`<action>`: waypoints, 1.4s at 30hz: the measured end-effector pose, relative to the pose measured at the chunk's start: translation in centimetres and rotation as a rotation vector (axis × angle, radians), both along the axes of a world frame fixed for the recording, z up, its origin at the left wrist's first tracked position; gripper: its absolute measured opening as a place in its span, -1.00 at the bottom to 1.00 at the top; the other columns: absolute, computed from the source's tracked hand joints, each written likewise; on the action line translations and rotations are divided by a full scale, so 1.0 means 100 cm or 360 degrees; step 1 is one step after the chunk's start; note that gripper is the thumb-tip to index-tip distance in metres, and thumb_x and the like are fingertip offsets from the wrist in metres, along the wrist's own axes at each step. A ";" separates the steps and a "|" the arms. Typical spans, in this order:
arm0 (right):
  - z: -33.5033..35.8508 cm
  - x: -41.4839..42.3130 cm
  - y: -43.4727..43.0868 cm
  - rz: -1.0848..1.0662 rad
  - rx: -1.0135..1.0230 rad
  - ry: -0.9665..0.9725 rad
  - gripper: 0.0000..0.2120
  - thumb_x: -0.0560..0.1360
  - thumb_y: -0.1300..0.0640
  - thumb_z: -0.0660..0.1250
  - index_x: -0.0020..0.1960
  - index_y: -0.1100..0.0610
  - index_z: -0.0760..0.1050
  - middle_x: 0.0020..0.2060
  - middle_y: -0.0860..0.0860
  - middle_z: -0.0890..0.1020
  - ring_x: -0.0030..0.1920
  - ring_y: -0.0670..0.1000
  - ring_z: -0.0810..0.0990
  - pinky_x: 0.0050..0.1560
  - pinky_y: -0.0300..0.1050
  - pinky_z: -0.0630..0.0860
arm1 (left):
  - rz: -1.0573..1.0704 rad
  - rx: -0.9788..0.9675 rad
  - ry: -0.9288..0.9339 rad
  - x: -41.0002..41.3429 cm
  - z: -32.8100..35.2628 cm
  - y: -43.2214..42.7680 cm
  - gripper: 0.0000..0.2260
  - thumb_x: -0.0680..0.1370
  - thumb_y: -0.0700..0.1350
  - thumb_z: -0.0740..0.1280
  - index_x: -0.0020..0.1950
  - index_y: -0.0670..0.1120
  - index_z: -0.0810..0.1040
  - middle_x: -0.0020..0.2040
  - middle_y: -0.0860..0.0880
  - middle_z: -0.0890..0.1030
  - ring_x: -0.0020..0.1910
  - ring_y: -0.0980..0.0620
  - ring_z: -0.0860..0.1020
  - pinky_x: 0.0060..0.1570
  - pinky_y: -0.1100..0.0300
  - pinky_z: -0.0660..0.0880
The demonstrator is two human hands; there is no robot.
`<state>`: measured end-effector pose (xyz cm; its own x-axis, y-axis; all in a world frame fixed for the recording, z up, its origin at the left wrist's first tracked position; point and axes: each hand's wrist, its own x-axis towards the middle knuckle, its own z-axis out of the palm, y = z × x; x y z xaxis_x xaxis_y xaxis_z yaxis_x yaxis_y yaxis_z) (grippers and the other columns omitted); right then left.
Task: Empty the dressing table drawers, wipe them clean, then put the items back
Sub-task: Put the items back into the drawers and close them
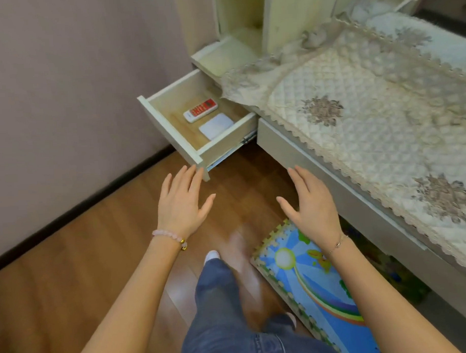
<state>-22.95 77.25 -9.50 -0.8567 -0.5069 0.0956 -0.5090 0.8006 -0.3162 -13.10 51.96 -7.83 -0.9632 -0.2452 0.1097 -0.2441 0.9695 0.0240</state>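
Pulled-out cream drawer (pixel 168 127), remote (pixel 200 110) inside

Foot (pixel 238 258) blurred; remote (pixel 200 110) btns unreadable; bed (pixel 278 148) cut off at rt edge

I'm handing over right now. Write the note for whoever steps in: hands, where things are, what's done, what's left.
Left hand: open, holding nothing, fingertips close to the front corner of the lower drawer.
Right hand: open, holding nothing, over the floor beside the bed frame.
Things: the lower drawer is pulled out, with a remote and a white flat pack lying side by side inside. The upper drawer is open too.
Done: both drawers are opened. No cloth is in view, so I cannot tell whether they have been wiped.
Left: probably take both items out, wipe the drawers and put the items back.
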 end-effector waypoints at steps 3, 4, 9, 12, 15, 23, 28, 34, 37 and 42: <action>0.000 -0.009 -0.045 -0.0034 0.0004 -0.0006 -0.37 0.51 -0.21 0.06 0.46 0.12 0.23 0.40 0.09 0.35 0.39 0.09 0.34 0.35 0.13 0.33 | -0.0037 -0.0006 0.0002 -0.018 0.002 -0.043 -0.44 0.52 0.18 0.07 0.38 -0.14 0.38 0.34 -0.13 0.46 0.36 -0.12 0.38 0.36 -0.07 0.21; 0.001 -0.012 -0.060 -0.0047 0.0000 -0.0004 -0.37 0.51 -0.21 0.06 0.45 0.13 0.24 0.40 0.09 0.36 0.38 0.09 0.34 0.35 0.12 0.33 | -0.0050 -0.0002 -0.0002 -0.024 0.003 -0.058 -0.44 0.52 0.18 0.07 0.38 -0.14 0.38 0.34 -0.14 0.46 0.36 -0.12 0.38 0.36 -0.07 0.21; 0.003 -0.031 -0.129 -0.0102 0.0017 -0.0011 -0.40 0.54 -0.16 0.15 0.47 0.12 0.20 0.42 0.06 0.32 0.42 0.05 0.29 0.39 0.07 0.30 | -0.0093 0.0059 -0.0054 -0.051 0.005 -0.127 -0.43 0.52 0.20 0.06 0.39 -0.13 0.37 0.35 -0.12 0.45 0.37 -0.11 0.37 0.37 -0.06 0.19; 0.003 -0.040 -0.161 -0.0140 0.0030 -0.0045 -0.40 0.54 -0.17 0.15 0.48 0.10 0.17 0.44 0.05 0.29 0.44 0.05 0.26 0.41 0.08 0.27 | -0.0110 0.0063 -0.0046 -0.060 0.003 -0.159 -0.43 0.51 0.20 0.07 0.39 -0.13 0.39 0.34 -0.12 0.46 0.36 -0.11 0.39 0.36 -0.05 0.20; 0.006 -0.052 -0.185 -0.0157 0.0015 -0.0037 -0.39 0.52 -0.18 0.10 0.47 0.10 0.20 0.42 0.07 0.32 0.42 0.08 0.29 0.39 0.11 0.29 | -0.0114 0.0085 -0.0023 -0.071 0.000 -0.182 -0.43 0.50 0.19 0.08 0.36 -0.13 0.42 0.32 -0.12 0.48 0.34 -0.11 0.41 0.35 -0.07 0.24; 0.005 -0.099 -0.215 -0.0166 0.0024 -0.0019 -0.37 0.51 -0.22 0.05 0.46 0.13 0.22 0.42 0.09 0.33 0.40 0.11 0.31 0.37 0.13 0.29 | -0.0132 0.0127 0.0024 -0.110 -0.009 -0.210 -0.44 0.50 0.19 0.08 0.35 -0.14 0.43 0.31 -0.12 0.49 0.34 -0.10 0.41 0.35 -0.05 0.23; 0.000 -0.139 -0.222 -0.0160 0.0002 -0.0031 -0.42 0.53 -0.13 0.19 0.46 0.13 0.22 0.43 0.09 0.32 0.42 0.11 0.29 0.39 0.14 0.27 | -0.0089 0.0153 -0.0010 -0.137 -0.017 -0.218 -0.42 0.51 0.21 0.04 0.37 -0.13 0.40 0.35 -0.11 0.45 0.37 -0.09 0.38 0.36 -0.04 0.20; -0.008 -0.202 -0.227 -0.0145 0.0037 -0.0074 -0.40 0.50 -0.13 0.14 0.44 0.16 0.25 0.41 0.14 0.35 0.40 0.16 0.32 0.37 0.18 0.28 | 0.0055 0.0446 -0.0006 -0.172 -0.033 -0.219 -0.43 0.54 0.21 0.07 0.43 -0.10 0.31 0.42 -0.09 0.36 0.41 -0.07 0.30 0.39 0.04 0.14; -0.015 -0.236 -0.230 -0.0120 0.0056 -0.0102 -0.40 0.50 -0.14 0.10 0.43 0.18 0.26 0.39 0.16 0.37 0.38 0.18 0.34 0.34 0.21 0.31 | 0.0280 0.0881 0.0051 -0.185 -0.042 -0.214 -0.48 0.58 0.11 0.19 0.47 -0.09 0.23 0.47 -0.05 0.26 0.44 -0.02 0.23 0.37 0.14 0.16; -0.029 -0.280 -0.240 -0.0011 0.0072 -0.0135 -0.38 0.49 -0.16 0.07 0.40 0.21 0.30 0.37 0.17 0.39 0.37 0.19 0.36 0.32 0.23 0.32 | 0.1084 0.2007 0.0186 -0.197 -0.060 -0.206 -0.52 0.58 0.06 0.22 0.47 -0.02 0.23 0.42 0.05 0.32 0.39 0.05 0.29 0.33 0.17 0.22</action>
